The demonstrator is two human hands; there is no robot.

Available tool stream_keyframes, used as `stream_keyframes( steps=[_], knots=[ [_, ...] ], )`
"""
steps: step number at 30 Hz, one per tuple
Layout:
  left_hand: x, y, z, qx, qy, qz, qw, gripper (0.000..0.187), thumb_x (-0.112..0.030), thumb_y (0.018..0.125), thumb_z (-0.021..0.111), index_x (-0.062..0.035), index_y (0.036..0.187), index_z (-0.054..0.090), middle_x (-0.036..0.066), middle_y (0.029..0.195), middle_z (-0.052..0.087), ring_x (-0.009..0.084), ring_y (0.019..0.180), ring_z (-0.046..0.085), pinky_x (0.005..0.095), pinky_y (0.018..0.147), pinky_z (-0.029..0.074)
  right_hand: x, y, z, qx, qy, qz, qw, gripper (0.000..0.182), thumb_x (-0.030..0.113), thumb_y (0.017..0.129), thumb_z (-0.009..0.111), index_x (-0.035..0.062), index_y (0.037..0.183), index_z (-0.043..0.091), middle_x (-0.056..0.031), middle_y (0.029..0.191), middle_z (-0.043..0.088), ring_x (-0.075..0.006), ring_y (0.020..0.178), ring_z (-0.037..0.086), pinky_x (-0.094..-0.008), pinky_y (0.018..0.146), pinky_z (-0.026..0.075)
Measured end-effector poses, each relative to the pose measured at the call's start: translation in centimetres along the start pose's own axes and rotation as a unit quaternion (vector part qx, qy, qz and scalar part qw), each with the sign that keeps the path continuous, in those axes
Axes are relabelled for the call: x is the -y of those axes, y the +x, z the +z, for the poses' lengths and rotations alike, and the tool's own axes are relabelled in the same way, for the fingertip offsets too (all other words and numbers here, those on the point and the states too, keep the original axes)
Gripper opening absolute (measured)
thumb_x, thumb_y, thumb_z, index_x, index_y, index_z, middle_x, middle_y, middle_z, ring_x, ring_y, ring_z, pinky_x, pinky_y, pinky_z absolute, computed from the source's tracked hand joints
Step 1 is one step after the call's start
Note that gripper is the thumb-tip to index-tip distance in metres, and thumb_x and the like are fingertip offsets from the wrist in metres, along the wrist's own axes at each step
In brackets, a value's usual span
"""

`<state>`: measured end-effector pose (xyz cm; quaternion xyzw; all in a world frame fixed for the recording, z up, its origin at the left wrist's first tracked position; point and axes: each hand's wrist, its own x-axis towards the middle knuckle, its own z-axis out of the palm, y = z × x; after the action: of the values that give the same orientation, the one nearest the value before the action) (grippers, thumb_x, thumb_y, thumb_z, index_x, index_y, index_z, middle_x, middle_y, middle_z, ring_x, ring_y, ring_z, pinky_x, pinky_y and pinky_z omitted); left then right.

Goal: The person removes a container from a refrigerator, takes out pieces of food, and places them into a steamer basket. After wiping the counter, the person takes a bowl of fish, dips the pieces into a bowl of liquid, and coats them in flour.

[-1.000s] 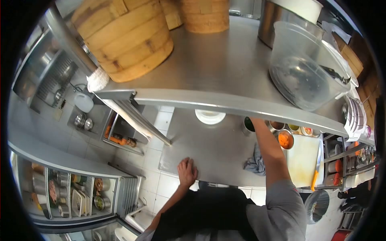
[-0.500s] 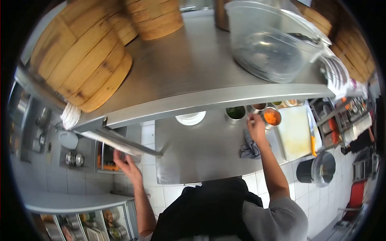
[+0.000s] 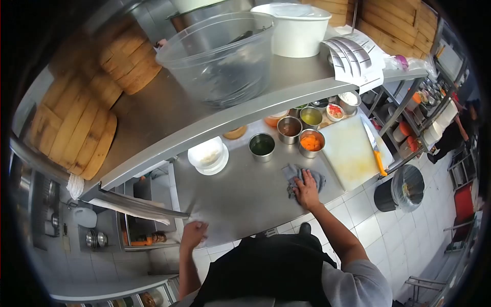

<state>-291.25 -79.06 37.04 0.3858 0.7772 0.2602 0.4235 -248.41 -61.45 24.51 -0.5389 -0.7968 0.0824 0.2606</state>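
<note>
My right hand (image 3: 307, 191) lies on a crumpled grey cloth (image 3: 318, 180) on the steel worktop (image 3: 238, 204), its fingers stretched out over the fabric. Beyond it stand a steel pot of orange pieces (image 3: 311, 141), a pot of dark green contents (image 3: 262, 147) and a pot of brown contents (image 3: 289, 129). My left hand (image 3: 194, 234) is at the worktop's front left corner, near the shelf post. Motion smears its fingers, and I see no object in it. White bowls (image 3: 207, 155) sit at the back left.
An orange-handled knife (image 3: 377, 155) lies on a white cutting board (image 3: 348, 153) at the right. The overhead shelf (image 3: 204, 128) carries a clear plastic tub (image 3: 220, 66) and wooden steamers (image 3: 76, 128). A lined bin (image 3: 401, 189) stands on the floor.
My right hand has left the pots and come down onto the cloth. My left hand has moved right, to the worktop's corner. The view has turned, showing more pots at the back.
</note>
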Motion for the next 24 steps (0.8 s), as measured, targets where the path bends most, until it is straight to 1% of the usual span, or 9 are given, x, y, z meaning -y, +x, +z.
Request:
stream_keyframes(
  steps=[3,4,7,9,10,12,13,17,24],
  knots=[
    [-4.5,8.3,4.5,-0.17,0.059,0.244,0.953,0.021,-0.019,0.089,0.065,0.0013,0.095,0.066,0.011,0.07,0.065,0.0183,0.06,0.059,0.0331,0.056,0.047,-0.5,0.3,-0.5,-0.022,0.006,-0.017,1.0,0.042,0.023,0.084,0.065,0.0095,0.123,0.059,-0.0229,0.14,0.042,-0.0421,0.133,0.036,-0.0507,0.108,0.03],
    [-10.1,9.2,5.8,-0.204,0.04,0.283,0.936,0.019,-0.016,0.09,0.062,0.0014,0.096,0.066,0.013,0.071,0.065,0.0194,0.066,0.061,0.0333,0.062,0.048,-0.7,0.5,-0.5,-0.018,0.01,-0.02,1.0,0.042,0.023,0.084,0.065,0.0095,0.123,0.059,-0.0229,0.14,0.042,-0.0421,0.133,0.036,-0.0507,0.108,0.03],
    [-15.7,20.0,8.4,-0.264,0.086,0.349,0.895,0.022,-0.019,0.088,0.064,-0.002,0.102,0.068,0.017,0.089,0.068,0.0283,0.079,0.066,0.0382,0.073,0.05,-0.6,0.4,-0.4,-0.023,0.001,-0.018,1.0,0.039,0.022,0.083,0.065,0.009,0.12,0.06,-0.0209,0.135,0.047,-0.04,0.13,0.038,-0.0499,0.107,0.031],
    [-16.9,27.1,10.1,-0.337,0.247,0.421,0.805,0.02,-0.02,0.088,0.063,-0.0043,0.099,0.069,0.017,0.094,0.069,0.0341,0.083,0.066,0.0432,0.075,0.05,-0.6,0.4,-0.7,-0.026,0.022,-0.013,0.999,0.039,0.021,0.082,0.065,0.009,0.12,0.06,-0.0192,0.132,0.049,-0.0382,0.13,0.039,-0.0495,0.106,0.031],
    [-16.8,30.8,10.8,-0.331,0.251,0.423,0.805,0.02,-0.02,0.088,0.063,-0.0043,0.099,0.069,0.017,0.094,0.069,0.0341,0.083,0.066,0.0432,0.075,0.05,-0.6,0.3,-0.7,-0.026,0.024,-0.006,0.999,0.039,0.021,0.082,0.065,0.009,0.12,0.06,-0.0192,0.132,0.049,-0.0382,0.13,0.039,-0.0495,0.106,0.031],
    [-16.3,36.7,11.5,-0.405,0.352,0.525,0.661,0.018,-0.021,0.087,0.063,-0.0067,0.097,0.069,0.019,0.096,0.069,0.0392,0.085,0.065,0.0478,0.077,0.05,-0.8,0.4,-0.6,-0.026,0.023,-0.009,0.999,0.039,0.02,0.081,0.066,0.0086,0.118,0.06,-0.0184,0.131,0.05,-0.0367,0.13,0.04,-0.0491,0.105,0.032],
    [-16.2,38.0,11.6,-0.408,0.374,0.529,0.644,0.018,-0.021,0.087,0.063,-0.0066,0.097,0.069,0.019,0.096,0.069,0.0393,0.085,0.065,0.0478,0.077,0.05,-0.8,0.5,-0.5,-0.028,0.021,0.0,0.999,0.039,0.02,0.081,0.066,0.0086,0.118,0.06,-0.0184,0.131,0.05,-0.0367,0.13,0.04,-0.0491,0.105,0.032],
    [-15.7,40.5,10.7,-0.343,0.419,0.421,0.728,0.018,-0.021,0.087,0.063,-0.0064,0.097,0.069,0.019,0.096,0.069,0.0394,0.085,0.065,0.0478,0.077,0.05,-0.9,0.5,-0.7,-0.032,0.033,0.003,0.999,0.039,0.02,0.079,0.068,0.0087,0.116,0.061,-0.017,0.13,0.051,-0.0355,0.129,0.041,-0.0483,0.105,0.033],
    [-16.3,42.5,9.5,-0.311,0.442,0.368,0.756,0.019,-0.021,0.087,0.063,-0.006,0.097,0.068,0.019,0.096,0.069,0.0397,0.084,0.065,0.0478,0.077,0.05,-0.5,0.6,-0.7,-0.027,0.036,0.011,0.999,0.04,0.02,0.078,0.069,0.0103,0.116,0.061,-0.0152,0.13,0.052,-0.0351,0.128,0.043,-0.0477,0.105,0.034]
  ],
)
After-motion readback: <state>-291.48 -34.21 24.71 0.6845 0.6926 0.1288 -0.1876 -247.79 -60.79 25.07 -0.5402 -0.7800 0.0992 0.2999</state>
